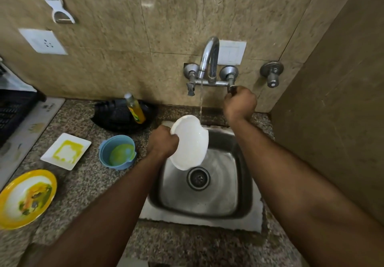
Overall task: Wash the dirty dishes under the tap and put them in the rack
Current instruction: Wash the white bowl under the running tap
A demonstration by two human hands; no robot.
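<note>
On the granite bench (87, 185), a soiled yellow plate (27, 198), square white dish (66, 150) and blue cup (118, 152) wait left of the steel sink (245, 183). The left hand (163, 142) grips a white plate (190, 142) tilted over the basin, touching the tap's (209, 58) stream, while the right hand (240, 103) is closed around a tap handle (231, 88).

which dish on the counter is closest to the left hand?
The blue cup with green residue, just left of the left hand. The square white plate and yellow-rimmed plate lie further left.
</note>
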